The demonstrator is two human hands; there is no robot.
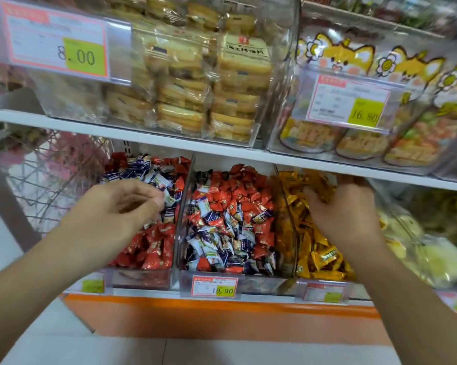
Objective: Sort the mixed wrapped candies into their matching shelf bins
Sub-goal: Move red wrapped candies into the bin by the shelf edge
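Three clear shelf bins stand side by side. The left bin (pixel 143 279) holds red candies (pixel 148 246) in front and blue-and-white candies (pixel 143 169) behind. The middle bin (pixel 248 281) holds red and blue-and-white candies (pixel 222 233) mixed together. The right bin (pixel 291 233) holds gold candies (pixel 319 259). My left hand (pixel 122 206) hovers over the left bin, fingers curled, its tips pinching a blue-and-white candy (pixel 168 197). My right hand (pixel 345 209) reaches deep into the right bin with fingers extended among the gold candies, and its fingertips are hidden under the shelf edge.
A white shelf board (pixel 222 151) runs just above the bins, carrying clear boxes of wrapped cakes (pixel 190 83) and cartoon-fox snack jars (pixel 353 101). Price tags (pixel 214 285) hang on the bin fronts. A wire basket (pixel 51 180) stands at the left, and an orange base (pixel 216 317) below.
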